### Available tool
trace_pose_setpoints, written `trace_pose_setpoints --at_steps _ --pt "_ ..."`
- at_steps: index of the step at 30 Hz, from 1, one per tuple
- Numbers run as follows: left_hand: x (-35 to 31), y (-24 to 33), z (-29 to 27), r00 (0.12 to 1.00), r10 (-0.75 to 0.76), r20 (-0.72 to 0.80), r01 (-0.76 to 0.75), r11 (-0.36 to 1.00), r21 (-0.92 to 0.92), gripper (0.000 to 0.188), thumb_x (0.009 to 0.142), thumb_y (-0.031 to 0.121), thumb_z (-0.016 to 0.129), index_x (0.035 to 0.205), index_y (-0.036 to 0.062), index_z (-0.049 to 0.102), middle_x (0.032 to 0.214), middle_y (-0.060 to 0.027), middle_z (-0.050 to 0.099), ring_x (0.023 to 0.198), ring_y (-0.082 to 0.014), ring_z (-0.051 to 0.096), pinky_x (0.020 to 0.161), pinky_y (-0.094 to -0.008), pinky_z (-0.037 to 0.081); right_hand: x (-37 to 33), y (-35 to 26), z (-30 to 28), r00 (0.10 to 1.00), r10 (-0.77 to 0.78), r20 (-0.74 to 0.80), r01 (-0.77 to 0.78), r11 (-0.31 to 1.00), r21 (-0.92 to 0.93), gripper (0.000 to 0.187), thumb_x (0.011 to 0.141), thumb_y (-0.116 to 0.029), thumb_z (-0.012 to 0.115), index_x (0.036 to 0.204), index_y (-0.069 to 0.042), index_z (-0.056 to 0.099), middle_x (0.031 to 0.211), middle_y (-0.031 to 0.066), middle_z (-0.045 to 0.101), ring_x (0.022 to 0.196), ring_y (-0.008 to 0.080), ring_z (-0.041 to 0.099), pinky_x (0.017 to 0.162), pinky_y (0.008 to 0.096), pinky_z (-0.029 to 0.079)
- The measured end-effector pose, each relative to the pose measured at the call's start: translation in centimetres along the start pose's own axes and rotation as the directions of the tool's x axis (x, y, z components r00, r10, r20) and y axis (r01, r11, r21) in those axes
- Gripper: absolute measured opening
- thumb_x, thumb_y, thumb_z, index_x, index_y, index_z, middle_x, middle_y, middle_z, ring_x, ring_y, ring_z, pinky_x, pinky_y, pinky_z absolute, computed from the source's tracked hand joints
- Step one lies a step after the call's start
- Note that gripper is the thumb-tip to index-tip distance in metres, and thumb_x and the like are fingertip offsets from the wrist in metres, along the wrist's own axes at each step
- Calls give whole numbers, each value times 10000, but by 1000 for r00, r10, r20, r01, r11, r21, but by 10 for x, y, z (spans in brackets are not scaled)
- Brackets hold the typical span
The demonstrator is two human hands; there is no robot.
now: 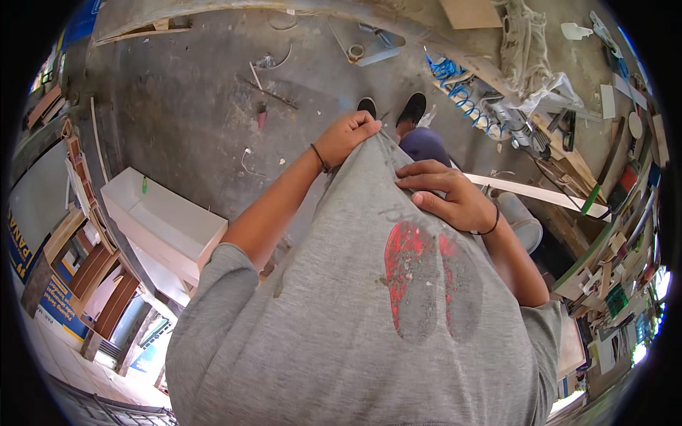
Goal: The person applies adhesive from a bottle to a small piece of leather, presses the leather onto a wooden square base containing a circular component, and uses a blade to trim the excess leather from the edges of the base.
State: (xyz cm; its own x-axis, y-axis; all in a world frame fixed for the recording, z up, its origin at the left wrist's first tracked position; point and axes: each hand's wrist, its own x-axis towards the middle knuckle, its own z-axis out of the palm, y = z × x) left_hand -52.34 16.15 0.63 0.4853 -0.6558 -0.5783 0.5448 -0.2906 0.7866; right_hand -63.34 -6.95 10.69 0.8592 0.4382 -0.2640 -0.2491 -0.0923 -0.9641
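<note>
I wear a grey T-shirt with a worn red and dark print on its front. My left hand is closed on the shirt's hem and pulls the cloth out to a point away from my body. Against the stretched cloth, a little nearer and to the right, rests my right hand; its fingers are extended and no object shows in them. Dark bands circle both wrists. Beyond the hem my dark shoes stand on the floor, with a dark blue trouser leg partly hidden behind the shirt.
A white open box stands at the left. On the right lie a coiled blue hose, a pale wooden strip, a bucket and crowded offcuts. Scraps and a tape roll litter the grey concrete floor.
</note>
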Motion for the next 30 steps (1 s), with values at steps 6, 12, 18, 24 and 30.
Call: trace_pose_setpoints --at_steps 6,12,18,24,30 --pt "-29 0 -27 1000 -4 28 4 1000 23 240 966 255 547 815 70 570 740 78 508 701 -17 439 638 -204 389 23 -2 36 992 -53 119 67 991 -120 302 903 -236 599 1084 -4 669 1169 140 629 1138 298 535 992 407 385" --pt "-39 -6 -47 998 16 67 -16 1000 0 246 967 253 548 805 69 565 734 79 500 692 -14 429 631 -205 381 40 -13 60 983 -6 186 53 967 -251 280 904 -188 580 1090 6 658 1185 117 615 1161 284 497 1026 407 344" --pt "-47 -14 -60 995 9 96 -5 999 -42 246 970 262 546 827 64 571 742 75 516 693 -14 438 629 -204 388 46 -17 77 990 -26 138 58 971 -230 193 876 -168 601 984 -27 677 1067 85 616 1082 272 516 970 408 349" --pt "-51 -17 -67 993 -11 120 21 997 -80 241 965 271 556 837 68 580 745 68 531 683 -18 455 632 -206 403 48 -18 89 998 -17 68 31 975 -220 131 857 -155 615 913 -42 648 985 87 600 1031 271 529 919 413 361" --pt "-56 -20 -68 991 -35 133 55 986 -155 228 947 270 588 858 60 600 789 44 589 713 -24 508 658 -205 434 54 -11 104 967 -84 -239 -3 940 -342 214 811 -212 678 943 -46 643 962 116 605 970 301 560 853 394 417"
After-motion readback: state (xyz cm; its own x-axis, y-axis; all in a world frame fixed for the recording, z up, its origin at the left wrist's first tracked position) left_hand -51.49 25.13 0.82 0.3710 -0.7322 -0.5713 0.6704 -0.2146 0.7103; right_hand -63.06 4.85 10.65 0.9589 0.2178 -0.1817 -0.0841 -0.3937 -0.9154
